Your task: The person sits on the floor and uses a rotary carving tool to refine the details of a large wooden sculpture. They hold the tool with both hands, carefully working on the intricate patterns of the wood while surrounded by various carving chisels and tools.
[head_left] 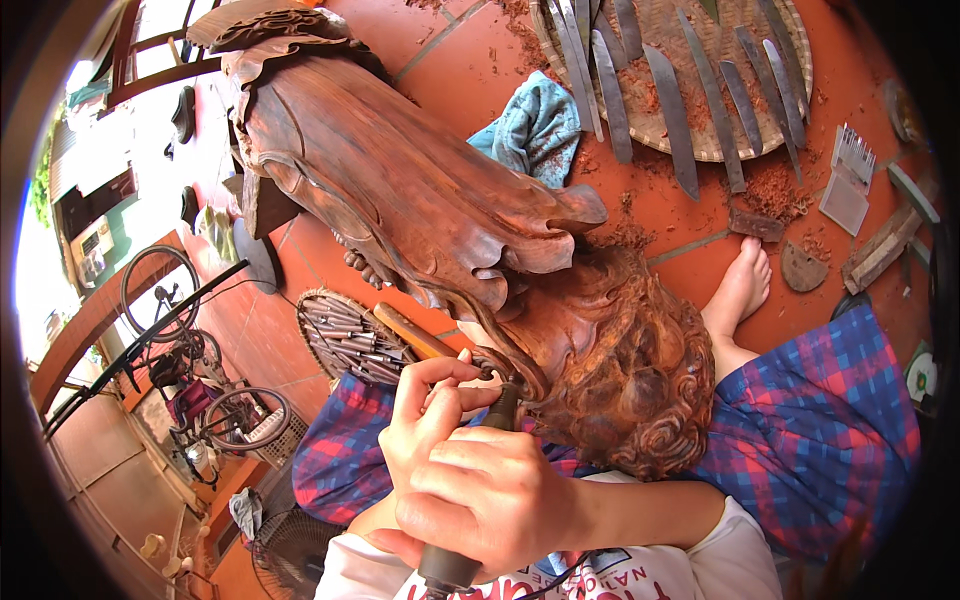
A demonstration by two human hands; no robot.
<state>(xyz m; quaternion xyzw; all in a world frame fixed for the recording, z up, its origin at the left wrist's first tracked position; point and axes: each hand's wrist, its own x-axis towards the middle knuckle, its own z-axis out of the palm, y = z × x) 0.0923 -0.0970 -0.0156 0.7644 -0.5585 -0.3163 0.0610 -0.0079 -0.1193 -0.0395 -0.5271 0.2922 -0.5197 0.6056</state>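
Note:
A large reddish-brown wood carving [400, 170] lies slantwise across my lap, with smooth robe-like folds on its upper part and a rough, curled mass at the near end. My right hand [500, 490] is wrapped around the body of a dark handheld rotary tool [452, 568]. In front of it, my left hand [425, 410] has its fingers bent around the tool's front, the fingertips at the carving's curved edge. The tool's nose points at that edge. Its very tip is hidden by fingers and wood.
A round woven tray [690, 140] with several long flat blades stands at the far right. A teal cloth [535, 125] lies beside the carving. A basket of chisels [345, 335] is on the left. Bicycles [210, 400] and a fan [290, 550] stand further left. Wood shavings [775, 190] litter the tiles.

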